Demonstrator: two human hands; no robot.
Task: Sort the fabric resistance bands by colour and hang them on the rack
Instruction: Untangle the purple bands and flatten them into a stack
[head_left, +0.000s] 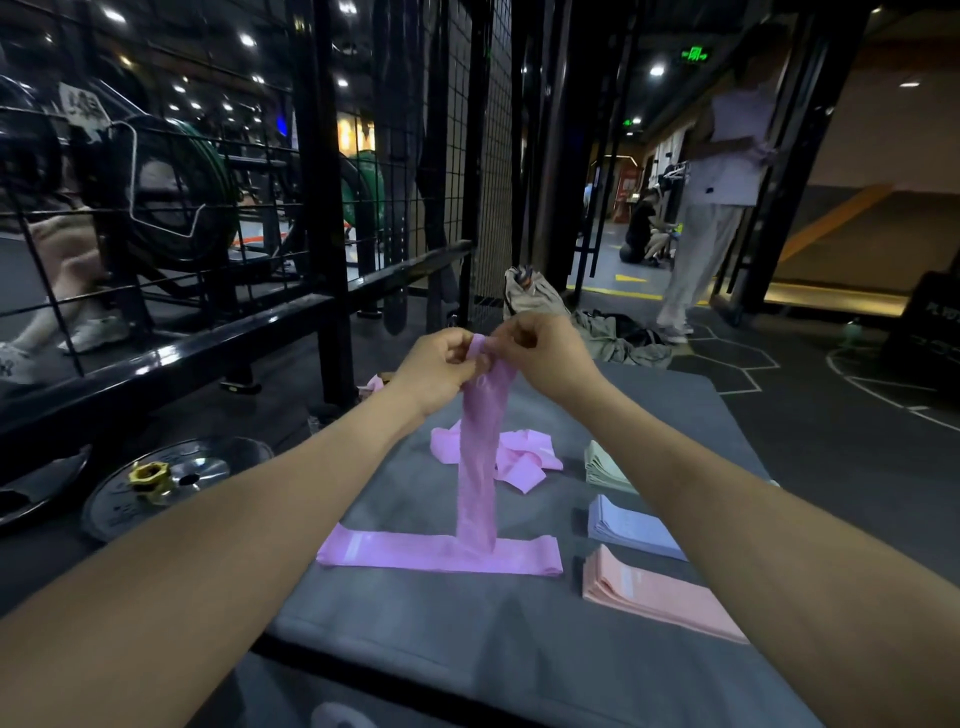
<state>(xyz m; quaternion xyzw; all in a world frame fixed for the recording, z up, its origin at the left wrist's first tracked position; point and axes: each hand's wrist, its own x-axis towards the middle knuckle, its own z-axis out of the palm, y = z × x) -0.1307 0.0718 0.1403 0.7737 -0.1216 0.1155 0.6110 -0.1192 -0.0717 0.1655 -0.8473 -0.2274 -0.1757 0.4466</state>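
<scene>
Hanging lengthwise from both hands: long lilac fabric band (480, 457), lower end just above flat lilac band (439, 555) on grey mat (415, 623). Left hand (439, 371), right hand (545, 353) pinch its top. Rack probably the black grid panel (426, 156) beyond-left.

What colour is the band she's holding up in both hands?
Lilac-pink; the held band shows best in the head view, pinched by the left hand and right hand.

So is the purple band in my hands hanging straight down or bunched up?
Hanging straight. Both hands, left hand and right hand, pinch the top of the purple band; its lower end reaches a flat purple band on the mat.
</scene>
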